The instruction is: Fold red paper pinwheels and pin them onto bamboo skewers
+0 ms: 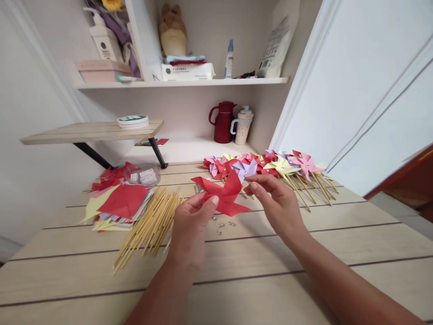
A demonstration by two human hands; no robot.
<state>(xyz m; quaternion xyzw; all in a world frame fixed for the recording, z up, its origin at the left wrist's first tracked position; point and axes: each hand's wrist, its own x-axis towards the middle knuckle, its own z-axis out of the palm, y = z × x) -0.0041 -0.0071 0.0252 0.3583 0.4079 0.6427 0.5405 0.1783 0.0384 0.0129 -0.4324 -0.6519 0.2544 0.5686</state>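
Observation:
My left hand [190, 223] pinches a red paper pinwheel [227, 195] between thumb and fingers, above the table. The pinwheel's blades are folded in, and no stick shows on it. Just right of it is my right hand [282, 205], thumb and forefinger drawn together close to a blade. Whatever those fingertips hold, if anything, is too small to make out. Below the pinwheel lie several small shiny pieces [221, 225]. A bundle of thin wooden sticks [149, 225] rests left of my left hand.
Finished pinwheels on sticks [283, 167] lie at the back right. Stacked coloured paper [123, 201], red folded paper [113, 177] and a clear container [147, 177] are at left. Behind stand a small raised shelf [98, 132], a red jug [224, 123] and a speckled cup [242, 126].

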